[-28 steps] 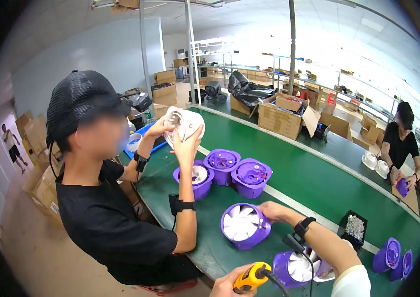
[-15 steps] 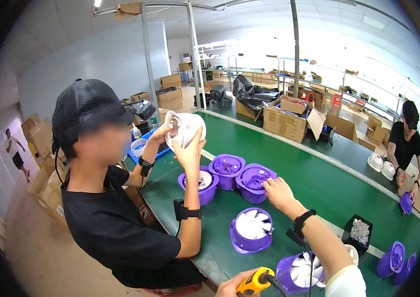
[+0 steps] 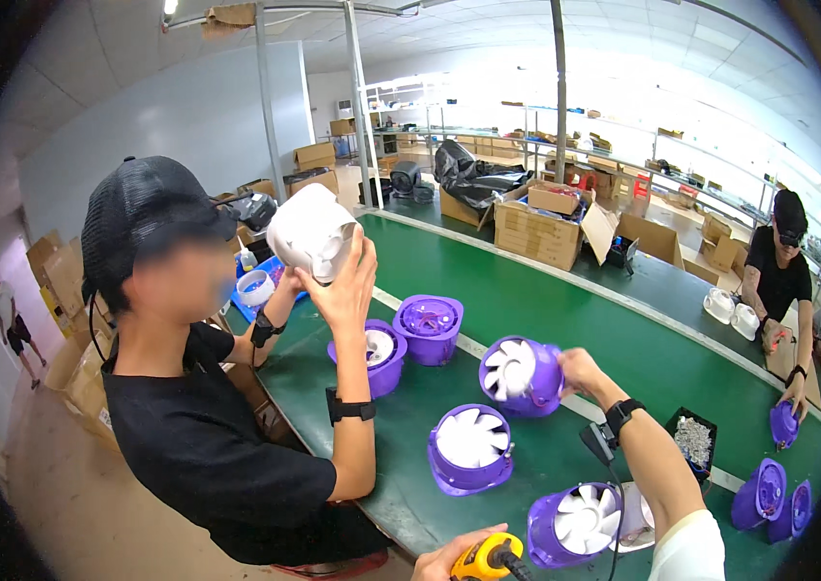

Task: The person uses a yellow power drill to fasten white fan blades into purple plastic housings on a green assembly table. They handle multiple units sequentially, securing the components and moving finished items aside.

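My right hand (image 3: 580, 373) grips the rim of a purple fan housing (image 3: 538, 387) on its right side. The housing is tilted, its white blades (image 3: 510, 370) facing left and up. At the lower edge my left hand (image 3: 444, 560) is closed around a yellow corded hand tool (image 3: 484, 560); its working tip is hidden. Between my hands stands another purple housing (image 3: 468, 474) with white blades upward. A third bladed purple housing (image 3: 551, 533) rests by my right forearm, with a white part (image 3: 635, 518) beside it, partly covered by that arm.
A co-worker at left lifts a white housing (image 3: 309, 232) above two purple housings (image 3: 430, 344) (image 3: 386, 378). At right are a black bin of small parts (image 3: 672, 426) and more purple housings (image 3: 757, 494). A second person works across the green table (image 3: 565, 300). Cartons (image 3: 536, 237) stand behind.
My right hand has turned the purple fan housing from back side up to blades showing, and away from its neighbour. The left co-worker has raised and turned the white housing. The view has shifted slightly.
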Available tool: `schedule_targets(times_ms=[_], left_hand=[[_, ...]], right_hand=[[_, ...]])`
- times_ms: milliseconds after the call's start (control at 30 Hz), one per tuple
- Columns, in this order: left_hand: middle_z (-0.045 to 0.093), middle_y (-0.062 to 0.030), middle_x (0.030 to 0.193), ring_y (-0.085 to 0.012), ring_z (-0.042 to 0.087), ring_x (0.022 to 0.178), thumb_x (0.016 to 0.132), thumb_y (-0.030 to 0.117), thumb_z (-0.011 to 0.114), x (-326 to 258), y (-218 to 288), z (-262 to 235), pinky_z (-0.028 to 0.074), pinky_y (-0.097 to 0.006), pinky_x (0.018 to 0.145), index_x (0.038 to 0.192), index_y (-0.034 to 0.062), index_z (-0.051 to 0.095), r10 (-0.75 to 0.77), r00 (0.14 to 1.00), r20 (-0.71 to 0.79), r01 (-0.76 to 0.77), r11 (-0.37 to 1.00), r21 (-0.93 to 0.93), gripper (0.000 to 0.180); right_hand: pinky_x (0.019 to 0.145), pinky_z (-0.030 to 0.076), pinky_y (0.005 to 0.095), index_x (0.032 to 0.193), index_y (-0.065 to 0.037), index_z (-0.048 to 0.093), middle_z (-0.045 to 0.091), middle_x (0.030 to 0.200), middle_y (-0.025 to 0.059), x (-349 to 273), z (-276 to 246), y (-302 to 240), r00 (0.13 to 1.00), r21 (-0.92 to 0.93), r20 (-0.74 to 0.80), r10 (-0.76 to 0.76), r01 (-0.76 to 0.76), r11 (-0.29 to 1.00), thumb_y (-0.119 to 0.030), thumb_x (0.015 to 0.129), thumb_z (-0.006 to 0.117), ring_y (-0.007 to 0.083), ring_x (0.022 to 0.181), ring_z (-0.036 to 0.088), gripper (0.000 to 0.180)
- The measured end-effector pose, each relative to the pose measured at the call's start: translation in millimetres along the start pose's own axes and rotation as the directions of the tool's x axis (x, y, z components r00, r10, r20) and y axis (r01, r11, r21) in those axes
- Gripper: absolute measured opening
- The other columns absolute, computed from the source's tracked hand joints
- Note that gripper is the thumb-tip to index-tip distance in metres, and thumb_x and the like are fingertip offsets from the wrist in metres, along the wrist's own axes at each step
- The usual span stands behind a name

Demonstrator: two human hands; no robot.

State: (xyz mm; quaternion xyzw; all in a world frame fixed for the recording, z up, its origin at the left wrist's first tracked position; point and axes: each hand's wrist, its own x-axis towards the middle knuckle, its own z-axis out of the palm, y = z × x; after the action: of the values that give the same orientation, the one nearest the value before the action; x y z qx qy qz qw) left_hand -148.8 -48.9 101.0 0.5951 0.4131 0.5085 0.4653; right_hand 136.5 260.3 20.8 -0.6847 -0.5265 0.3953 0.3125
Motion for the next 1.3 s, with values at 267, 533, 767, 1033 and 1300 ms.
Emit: schedule_targets(times_ms=[267, 533, 767, 1033, 1300], left_hand=[[0.066, -0.0109, 0.093, -0.0154, 0.062, 0.081, 0.07, -0.007, 0.064, -1.7, -8.7, 12.3, 0.048, -0.026, 0.075, 0.111, -0.0012, 0.062, 0.037, 0.999, 0.028, -0.037, 0.999, -0.007, 0.042], [0.064, -0.0062, 0.084, -0.0094, 0.052, 0.067, 0.075, -0.002, 0.065, 2.1, -6.5, 35.7, 0.045, -0.024, 0.063, 0.108, -0.0041, 0.058, 0.164, 0.986, 0.014, -0.164, 0.986, -0.04, 0.034], [0.057, -0.0048, 0.082, -0.0104, 0.053, 0.063, 0.082, -0.002, 0.062, 7.2, -21.4, 51.0, 0.044, -0.024, 0.059, 0.115, 0.0044, 0.05, 0.299, 0.951, 0.075, -0.286, 0.946, -0.152, 0.036], [0.052, -0.0093, 0.068, -0.0208, 0.054, 0.055, 0.087, 0.024, 0.067, 25.1, -19.3, 71.8, 0.05, -0.038, 0.052, 0.11, 0.0041, 0.035, 0.38, 0.922, 0.069, -0.334, 0.874, -0.354, 0.045], [0.051, -0.01, 0.069, -0.019, 0.052, 0.056, 0.084, 0.032, 0.071, 34.5, 9.4, 118.2, 0.045, -0.033, 0.049, 0.113, 0.0037, 0.034, 0.275, 0.93, 0.243, -0.062, 0.77, -0.635, 0.055]], right_hand=[[0.064, 0.059, 0.0397, 0.126, -0.01, 0.055, 0.067, 0.088, 0.0176, -38.5, -11.2, 23.2, 0.969, -0.468, 0.21, 0.127, -0.015, 0.883, -0.016, 0.087, 0.055, 0.027, 0.071, 0.068, 0.039], [0.097, 0.044, 0.0433, 0.135, -0.003, 0.041, 0.043, 0.138, 0.0222, -75.6, -19.1, 30.9, 0.718, -0.684, 0.27, -0.641, 0.612, 0.397, -0.003, 0.072, 0.054, 0.0334, 0.124, 0.046, 0.064], [0.105, 0.037, 0.0408, 0.137, -0.001, 0.037, 0.038, 0.141, 0.0253, -128.2, -39.4, 9.9, 0.806, -0.534, 0.336, -0.487, 0.589, 0.606, -0.013, 0.082, 0.056, 0.0354, 0.129, 0.041, 0.059], [0.108, 0.027, 0.0509, 0.136, -0.004, 0.043, 0.033, 0.142, 0.0292, -291.1, -109.8, 84.6, 0.86, -0.699, 0.273, -0.431, 0.486, 0.525, -0.061, 0.084, 0.053, 0.0419, 0.131, 0.035, 0.077], [0.105, 0.019, 0.0673, 0.135, -0.011, 0.042, 0.04, 0.134, 0.0187, -331.3, -105.3, 119.6, 0.842, -0.744, 0.106, -0.529, 0.42, 0.52, -0.049, 0.073, 0.068, 0.0368, 0.129, 0.037, 0.077]])
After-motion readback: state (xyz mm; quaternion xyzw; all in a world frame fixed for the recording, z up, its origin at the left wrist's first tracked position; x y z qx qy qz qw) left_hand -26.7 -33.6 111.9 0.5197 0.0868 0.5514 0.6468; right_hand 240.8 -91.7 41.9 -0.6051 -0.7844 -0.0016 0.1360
